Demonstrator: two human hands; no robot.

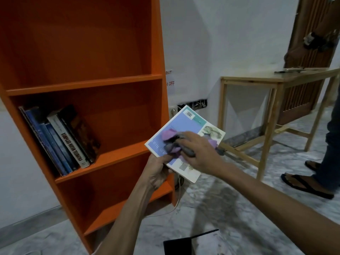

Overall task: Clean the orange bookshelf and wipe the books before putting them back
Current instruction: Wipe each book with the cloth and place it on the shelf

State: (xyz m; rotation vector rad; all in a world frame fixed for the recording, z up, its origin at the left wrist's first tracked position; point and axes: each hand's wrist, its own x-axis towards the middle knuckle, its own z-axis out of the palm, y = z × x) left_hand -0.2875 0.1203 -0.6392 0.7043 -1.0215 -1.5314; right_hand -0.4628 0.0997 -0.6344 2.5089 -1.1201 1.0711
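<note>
The orange bookshelf [88, 83] stands at the left, with several books [60, 138] leaning on its middle shelf at the left side. In front of the shelf's right edge my left hand [158, 170] grips the lower corner of a pale blue and white book [184, 124]. My right hand [200, 151] presses a purple and grey cloth [171, 140] onto the book's cover, fingers curled round the cloth.
A light wooden table [276, 83] stands at the right by the white wall. Another person's leg and sandalled feet [309, 183] are at the far right. A dark flat object [185, 242] lies on the marble floor below my arms. A white cable [176, 201] runs by the shelf's base.
</note>
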